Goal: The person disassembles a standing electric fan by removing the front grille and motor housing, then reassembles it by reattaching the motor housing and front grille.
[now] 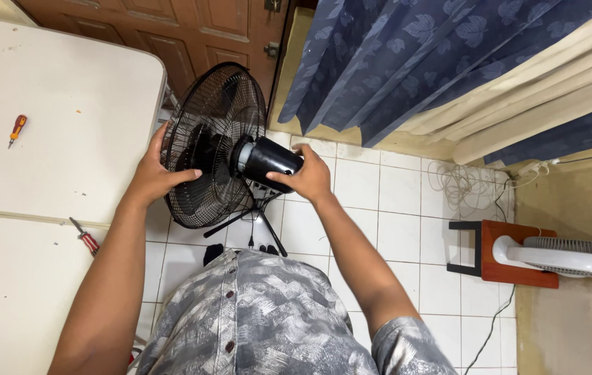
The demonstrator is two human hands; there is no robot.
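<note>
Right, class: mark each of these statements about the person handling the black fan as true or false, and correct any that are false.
1. The left hand grips the wire cage of the black fan. True.
2. The right hand holds a screwdriver. False: it holds the fan's black motor housing.
3. An orange-handled screwdriver lies on the white table. True.
4. The floor is covered in carpet. False: it is white tiled floor.
5. A white fan lies on the right by a red and black stool. True.
</note>
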